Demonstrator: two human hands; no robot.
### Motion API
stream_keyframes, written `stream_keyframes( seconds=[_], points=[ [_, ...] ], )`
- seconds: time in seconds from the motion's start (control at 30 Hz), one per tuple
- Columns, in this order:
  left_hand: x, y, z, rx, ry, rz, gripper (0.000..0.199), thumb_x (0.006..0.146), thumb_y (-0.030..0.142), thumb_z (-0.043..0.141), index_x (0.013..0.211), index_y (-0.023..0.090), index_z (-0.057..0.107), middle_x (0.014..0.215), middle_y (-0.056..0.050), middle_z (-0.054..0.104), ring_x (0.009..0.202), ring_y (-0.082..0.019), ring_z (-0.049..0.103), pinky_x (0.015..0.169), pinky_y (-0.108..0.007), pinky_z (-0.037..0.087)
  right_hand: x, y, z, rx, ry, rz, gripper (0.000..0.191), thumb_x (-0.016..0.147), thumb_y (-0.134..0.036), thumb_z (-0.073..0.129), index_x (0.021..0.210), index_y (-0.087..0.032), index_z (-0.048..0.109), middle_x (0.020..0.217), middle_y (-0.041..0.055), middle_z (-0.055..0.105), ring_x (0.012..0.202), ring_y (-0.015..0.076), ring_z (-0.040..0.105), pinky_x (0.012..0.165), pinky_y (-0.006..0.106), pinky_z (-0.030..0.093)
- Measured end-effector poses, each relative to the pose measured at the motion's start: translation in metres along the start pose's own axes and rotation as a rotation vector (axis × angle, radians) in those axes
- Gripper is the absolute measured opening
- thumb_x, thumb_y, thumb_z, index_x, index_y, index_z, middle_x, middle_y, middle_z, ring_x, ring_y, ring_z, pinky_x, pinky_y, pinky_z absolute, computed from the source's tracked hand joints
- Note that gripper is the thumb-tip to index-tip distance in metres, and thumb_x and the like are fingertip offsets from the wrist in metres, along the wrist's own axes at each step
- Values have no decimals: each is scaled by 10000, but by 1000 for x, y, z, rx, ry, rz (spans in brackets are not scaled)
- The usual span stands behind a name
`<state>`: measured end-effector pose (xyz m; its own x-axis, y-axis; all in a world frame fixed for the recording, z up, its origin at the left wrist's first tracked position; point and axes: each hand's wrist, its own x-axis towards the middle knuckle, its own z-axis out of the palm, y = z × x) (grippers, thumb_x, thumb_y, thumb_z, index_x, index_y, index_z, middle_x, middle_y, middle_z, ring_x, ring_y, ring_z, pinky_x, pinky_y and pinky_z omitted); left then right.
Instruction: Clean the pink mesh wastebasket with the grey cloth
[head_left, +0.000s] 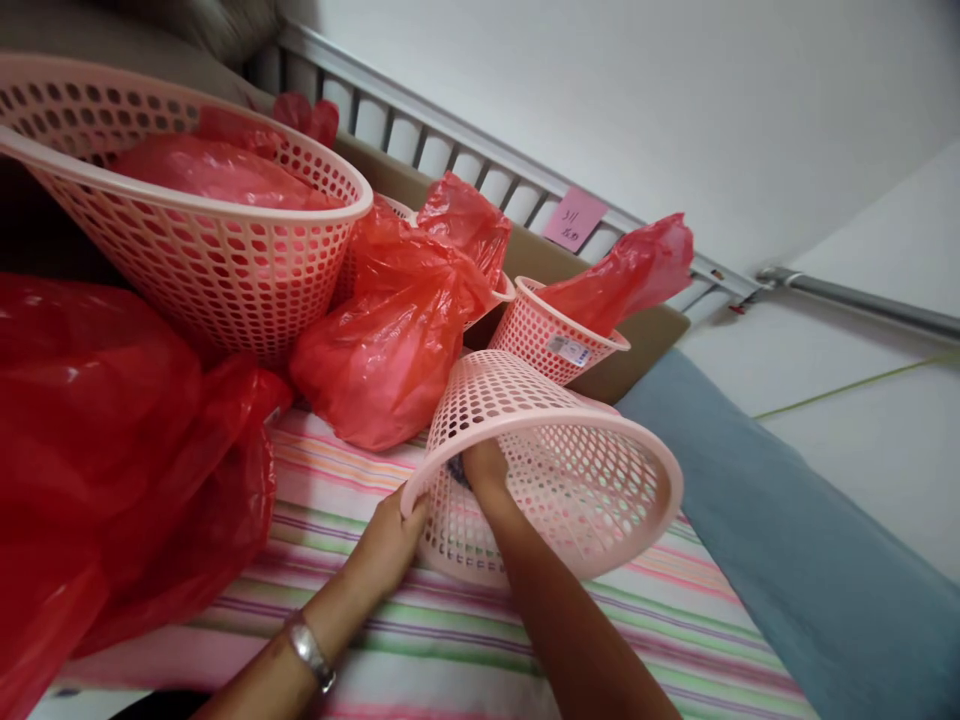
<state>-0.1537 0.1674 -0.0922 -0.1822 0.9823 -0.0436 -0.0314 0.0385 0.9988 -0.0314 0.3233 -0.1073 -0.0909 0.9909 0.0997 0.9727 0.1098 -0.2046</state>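
Note:
A pink perforated plastic wastebasket point(592, 425) lies tipped on its side, its open mouth facing me. My left hand point(394, 538) is closed around the left part of its rim. Reaching inside, my right hand point(486, 466) is closed and presses a dark bluish cloth point(457, 470) against the inner wall. Only a small part of that cloth shows, and the fingers are partly hidden. Behind the wastebasket sits a tied red plastic bag point(382, 345).
A larger pink basket point(202, 215) holding red plastic stands at left, above another red bag point(97, 430). A smaller pink basket point(536, 335) with a red bag is behind. Striped cloth point(420, 650) covers the bed; a metal rail point(480, 135) and blue panel point(750, 480) border it.

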Motion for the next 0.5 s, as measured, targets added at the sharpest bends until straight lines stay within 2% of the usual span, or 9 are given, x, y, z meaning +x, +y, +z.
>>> stream_keyframes(
  seconds=[0.1, 0.17, 0.23, 0.3, 0.4, 0.5],
  points=[
    [-1, -5, 3, -22, 30, -5, 384, 822, 338, 426, 1036, 104, 641, 958, -83, 715, 938, -270, 615, 826, -320, 441, -47, 0, -2, 33, -6, -14, 337, 829, -292, 418, 1140, -200, 509, 997, 73, 608, 920, 196, 584, 767, 279, 417],
    [-2, -7, 5, -39, 39, -8, 368, 817, 358, 435, 994, 119, 652, 929, -71, 718, 908, -259, 623, 804, -306, 447, -87, 3, -3, 108, -3, -41, 331, 815, -270, 422, 1126, -202, 512, 1005, 68, 605, 937, 192, 576, 790, 275, 416],
    [-4, -10, 6, -47, 48, -20, 353, 812, 382, 442, 900, 120, 662, 830, -63, 721, 817, -247, 637, 740, -293, 459, -123, 6, -4, 201, -3, -82, 327, 802, -259, 421, 1111, -204, 514, 1026, 69, 595, 955, 196, 564, 817, 283, 413],
    [-5, -12, 6, -47, 60, -43, 370, 813, 413, 431, 788, 117, 651, 685, -53, 700, 687, -235, 634, 647, -287, 459, -148, 8, -5, 253, -3, -122, 321, 798, -262, 415, 1096, -200, 515, 1041, 76, 586, 972, 204, 553, 839, 294, 407],
    [-4, -14, 7, -48, 61, -60, 392, 817, 427, 415, 736, 119, 643, 610, -46, 678, 636, -234, 623, 600, -286, 452, -153, 9, -7, 232, -9, -121, 311, 806, -281, 404, 1084, -199, 516, 1034, 83, 583, 969, 211, 551, 832, 305, 410],
    [-3, -14, 8, -54, 43, -51, 379, 814, 405, 427, 812, 112, 667, 706, -66, 711, 748, -258, 637, 674, -304, 468, -122, 4, -8, 146, -1, -62, 315, 812, -286, 408, 1101, -217, 509, 1031, 75, 584, 946, 210, 566, 787, 306, 420]
  ],
)
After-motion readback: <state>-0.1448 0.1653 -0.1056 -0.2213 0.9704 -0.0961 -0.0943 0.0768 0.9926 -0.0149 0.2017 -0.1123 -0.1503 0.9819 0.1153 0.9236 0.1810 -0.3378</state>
